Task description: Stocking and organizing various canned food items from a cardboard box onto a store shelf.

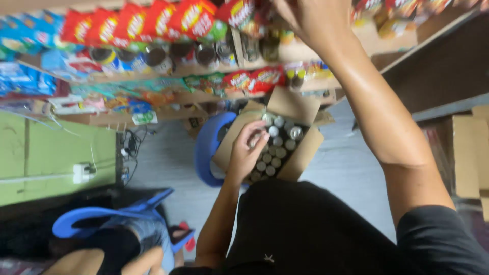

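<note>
The left hand (246,148) reaches down into an open cardboard box (300,158), its fingers curled in a grip around the top of one of the small tins (273,153) packed upright inside; the motion blur hides whether the fingers have fully pinched that tin or only rest on it. The tins stand in close rows, silver lids up, filling most of the box, whose flaps are folded outward. The box sits on a blue plastic stool (205,147) on the grey floor. The right hand (308,20) is stretched up to the wooden shelf (300,51) above, among jars and packets; its grip is cut by the frame edge and blurred, so I cannot tell whether it is spread or holding something. The shelves carry a row of red snack packets (153,23) along the top and dark jars (158,57) beneath. At lower left another person's hand (147,260) shows near a second blue stool (97,219).
</note>
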